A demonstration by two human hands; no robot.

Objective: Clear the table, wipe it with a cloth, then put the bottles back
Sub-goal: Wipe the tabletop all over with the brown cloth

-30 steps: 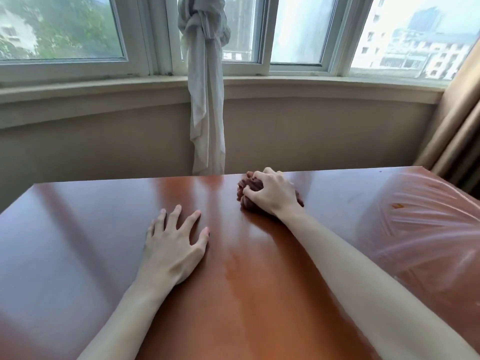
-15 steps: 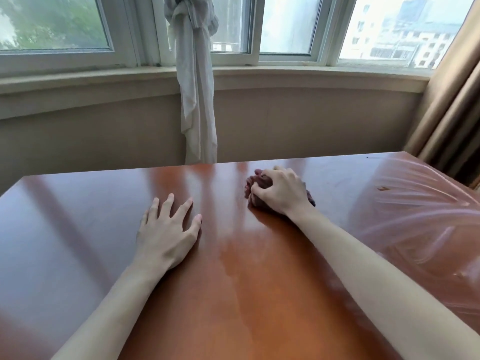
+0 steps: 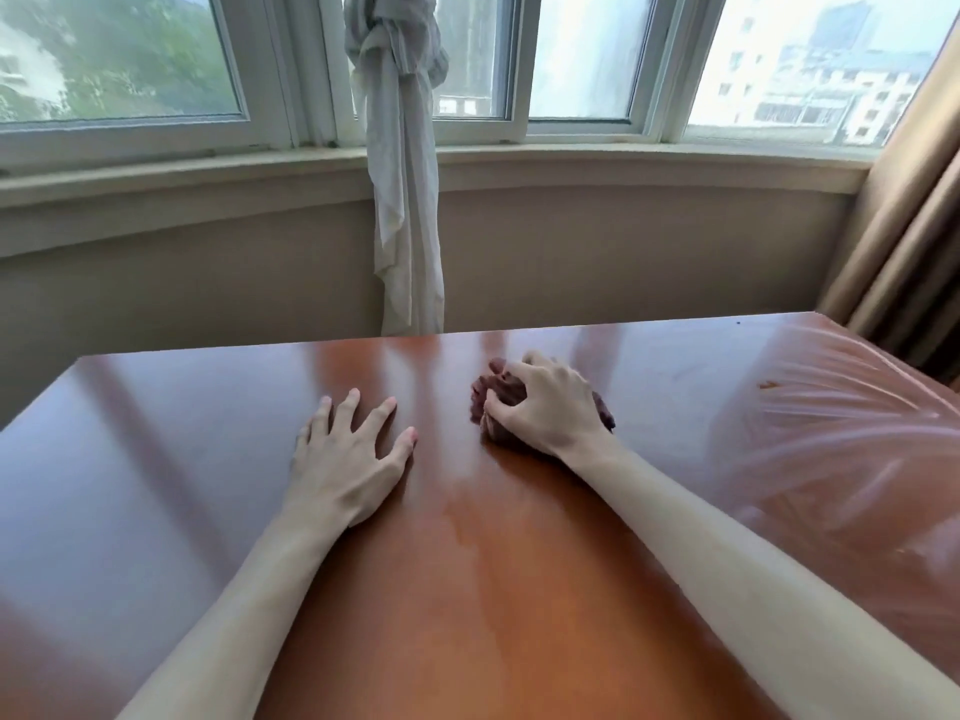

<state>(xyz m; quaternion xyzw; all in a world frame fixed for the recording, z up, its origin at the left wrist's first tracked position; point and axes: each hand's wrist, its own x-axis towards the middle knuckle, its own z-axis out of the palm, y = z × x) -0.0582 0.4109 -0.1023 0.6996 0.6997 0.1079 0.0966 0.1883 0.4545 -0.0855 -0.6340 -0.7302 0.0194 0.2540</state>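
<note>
- The right hand (image 3: 545,407) curls over a bunched dark brown cloth (image 3: 493,402) on the bench (image 3: 156,459), its grip clenched round the wad.
- The cloth sits under the palm and fingers; folds bulge out past the fingertips on the far-left side, and a small part shows behind the wrist on the right.
- The thumb (image 3: 498,410) presses into the cloth's near-left side.
- The cloth lies past the middle of the bench, nearer its far edge.
- The left hand (image 3: 348,459) lies flat on the bench, fingers spread, holding nothing; it is near the cloth and apart from it.
- Wet streaks (image 3: 467,522) shine on the wood between the two forearms.
- Clear plastic film (image 3: 831,459) covers the bench's right end.
- A knotted white curtain (image 3: 405,200) hangs at the window (image 3: 130,59) behind the bench.
</note>
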